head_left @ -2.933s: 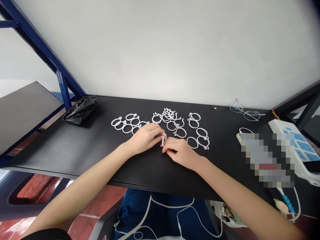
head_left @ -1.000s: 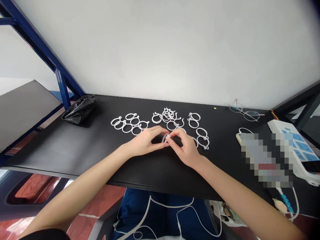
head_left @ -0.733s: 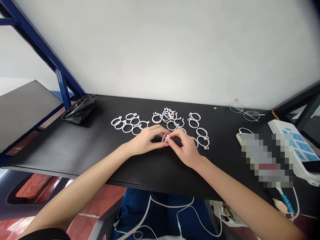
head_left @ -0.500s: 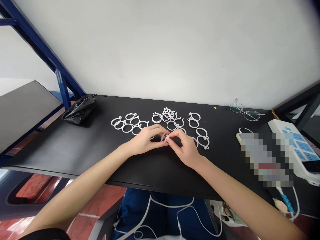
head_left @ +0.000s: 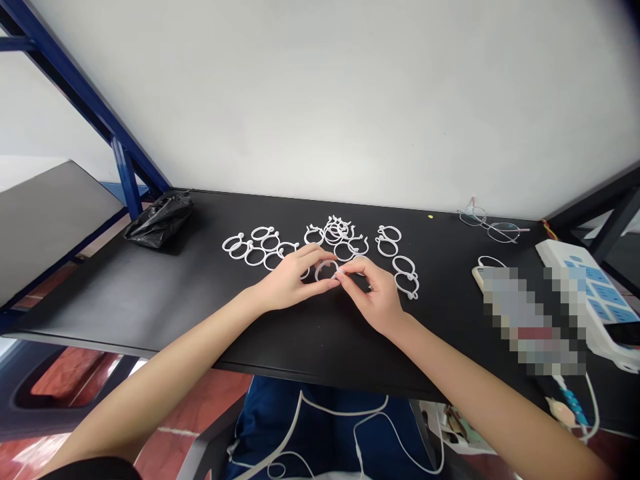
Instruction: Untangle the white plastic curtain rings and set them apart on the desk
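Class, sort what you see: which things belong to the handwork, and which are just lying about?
In the work:
white ring held by left hand and right hand
loose rings, probably

Apparently lying about:
black bag
glasses
power strip
blurred device

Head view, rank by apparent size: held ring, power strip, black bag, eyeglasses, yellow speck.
1. Power strip, largest even though partly pixelated
2. Black bag and eyeglasses: similar spans, so not ranked against each other
3. Held ring, partly hidden by fingers
4. Yellow speck
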### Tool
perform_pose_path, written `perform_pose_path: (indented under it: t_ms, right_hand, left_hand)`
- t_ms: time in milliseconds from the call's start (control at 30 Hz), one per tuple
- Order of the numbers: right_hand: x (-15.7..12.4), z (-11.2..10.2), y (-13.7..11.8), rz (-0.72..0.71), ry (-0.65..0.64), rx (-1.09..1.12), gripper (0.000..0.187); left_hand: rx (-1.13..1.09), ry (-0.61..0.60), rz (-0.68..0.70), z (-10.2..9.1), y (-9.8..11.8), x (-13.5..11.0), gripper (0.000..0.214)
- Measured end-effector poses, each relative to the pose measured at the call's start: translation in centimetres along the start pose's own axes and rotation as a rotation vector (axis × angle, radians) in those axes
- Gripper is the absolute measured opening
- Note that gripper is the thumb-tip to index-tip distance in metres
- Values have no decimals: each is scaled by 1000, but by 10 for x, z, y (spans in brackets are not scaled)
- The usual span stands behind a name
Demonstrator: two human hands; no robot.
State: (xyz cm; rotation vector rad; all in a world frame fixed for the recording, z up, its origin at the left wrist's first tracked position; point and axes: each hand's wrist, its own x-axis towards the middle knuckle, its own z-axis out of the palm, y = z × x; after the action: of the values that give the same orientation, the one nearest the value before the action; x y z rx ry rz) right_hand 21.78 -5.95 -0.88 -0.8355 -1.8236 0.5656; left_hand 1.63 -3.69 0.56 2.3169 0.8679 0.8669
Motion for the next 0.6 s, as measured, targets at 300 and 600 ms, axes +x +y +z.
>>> perform_pose_path:
  t_ms: [300,600]
  right_hand:
    - [0,-1,-1,55,-15,50,5]
    - [4,-5,-4,-45,-254,-108,22]
  left_hand:
    - [23,21,-22,2,-3,-2,37]
    - [-30,10,-60,0,3,-1,29]
